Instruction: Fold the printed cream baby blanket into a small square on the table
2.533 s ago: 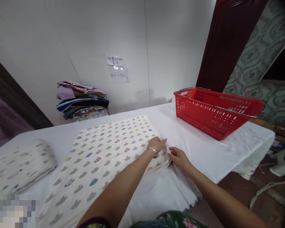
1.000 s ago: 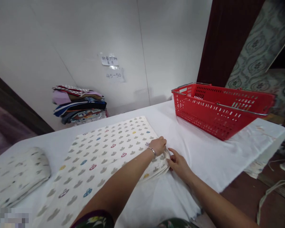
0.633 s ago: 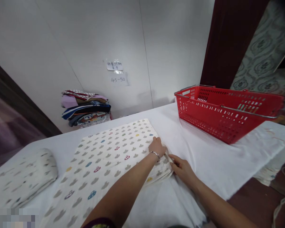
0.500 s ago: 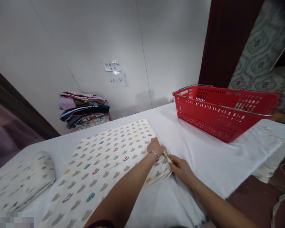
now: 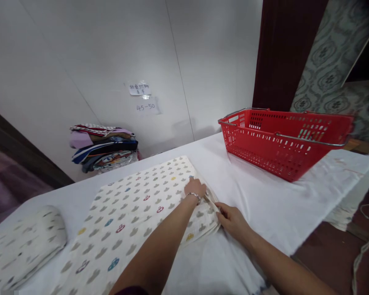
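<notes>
A cream cloth printed with grey clouds and small coloured cars is spread on the white-covered table, folded in layers. At its right edge, my right hand pinches the layered border between thumb and fingers. My left hand, with a bracelet at the wrist, is closed at the same edge, slightly farther away. A raised fold of the cloth runs between the two hands. Part of the left fingertips is hidden behind the hand.
A red plastic basket with metal handles stands at the back right of the table. Another folded, patterned white cloth lies at the left. Beyond the far edge is a stack of folded clothes by the wall.
The view has turned slightly to the right. My left hand has shifted a little along the cloth, its index finger now straighter. The right hand keeps its pinch on the edge.
</notes>
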The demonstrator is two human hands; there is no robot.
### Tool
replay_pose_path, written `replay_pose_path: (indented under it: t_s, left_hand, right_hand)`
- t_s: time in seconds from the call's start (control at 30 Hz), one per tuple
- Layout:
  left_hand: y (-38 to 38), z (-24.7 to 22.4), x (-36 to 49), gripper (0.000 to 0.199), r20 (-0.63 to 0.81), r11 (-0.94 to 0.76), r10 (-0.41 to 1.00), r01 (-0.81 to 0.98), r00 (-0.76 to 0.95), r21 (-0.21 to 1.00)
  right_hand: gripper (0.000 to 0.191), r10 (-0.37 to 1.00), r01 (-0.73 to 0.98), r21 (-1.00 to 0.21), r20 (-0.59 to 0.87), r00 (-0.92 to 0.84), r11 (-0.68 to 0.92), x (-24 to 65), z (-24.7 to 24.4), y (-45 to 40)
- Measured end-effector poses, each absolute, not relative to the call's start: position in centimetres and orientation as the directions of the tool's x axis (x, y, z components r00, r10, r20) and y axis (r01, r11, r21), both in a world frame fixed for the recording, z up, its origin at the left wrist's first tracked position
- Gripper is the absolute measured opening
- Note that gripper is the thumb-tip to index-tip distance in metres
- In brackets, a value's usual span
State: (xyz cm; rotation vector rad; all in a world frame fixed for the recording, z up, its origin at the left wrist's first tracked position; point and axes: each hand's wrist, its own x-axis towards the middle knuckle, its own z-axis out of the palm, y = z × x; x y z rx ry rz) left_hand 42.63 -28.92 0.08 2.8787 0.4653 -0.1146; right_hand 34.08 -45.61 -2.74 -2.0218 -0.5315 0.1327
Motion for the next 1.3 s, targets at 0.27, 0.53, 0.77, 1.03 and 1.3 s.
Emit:
replay_pose_path:
  t_s: [0.27, 0.53, 0.77, 1.03, 1.3]
  left_hand:
    - [-29.1, 0.0, 44.9, 0.048, -0.226, -0.873, 0.375, 0.424, 0.899, 0.24]
    - [-28.5, -0.1, 45.3, 0.028, -0.216, -0.845, 0.359, 0.415, 0.908, 0.336]
    - [-29.7, -0.7, 44.9, 0.024, -0.134, -0.844, 0.334, 0.359, 0.933, 0.399]
    - [-29.2, -0.5, 43.7, 0.03, -0.096, -0.815, 0.315, 0.321, 0.944, 0.483]
    - [-27.3, -0.5, 37.9, 0.041, 0.016, -0.869, 0.004, -0.004, 1.0, 0.494]
  right_hand:
    - [0.036, 0.437, 0.328, -0.859, 0.139, 0.888, -0.394, 34.1, -2.6, -45.6]
    - [0.033, 0.444, 0.336, -0.87, 0.156, 0.882, -0.362, 34.1, -2.7, -45.6]
    - [0.033, 0.438, 0.321, -0.863, 0.133, 0.889, -0.39, 34.2, -2.9, -45.8]
    - [0.048, 0.379, 0.25, -0.896, 0.101, 0.92, -0.367, 34.8, -4.8, -45.7]
    - [0.06, 0.332, 0.036, -0.98, -0.032, 0.943, -0.196, 35.0, -5.3, -45.7]
